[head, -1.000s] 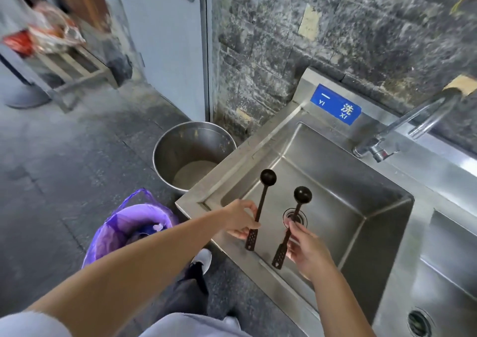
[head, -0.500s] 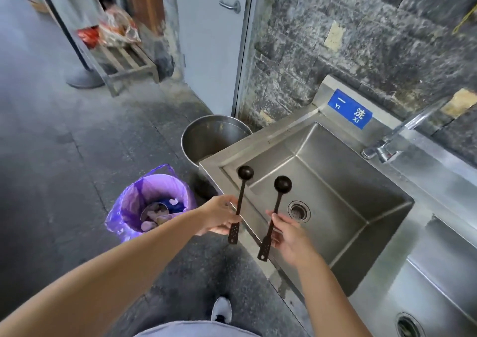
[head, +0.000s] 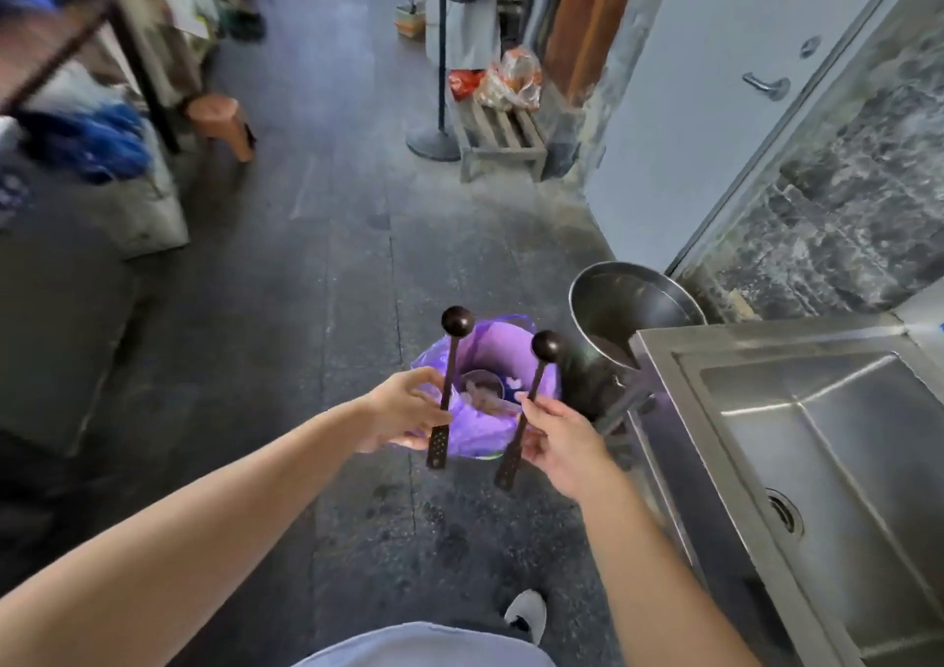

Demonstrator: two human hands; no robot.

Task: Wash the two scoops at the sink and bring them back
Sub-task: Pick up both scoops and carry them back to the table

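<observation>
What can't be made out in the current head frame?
All head view.
Sink: cut off by right edge; faucet out of frame.
Left scoop, right scoop: clean or wet unclear, too small and dark.
Left hand, right hand: grip fingertips partly hidden behind handles.
Purple bin bag: contents partly blocked by scoops and hands.
Steel pot: lower part hidden by sink corner.
Blue items, top left: motion-blurred.
</observation>
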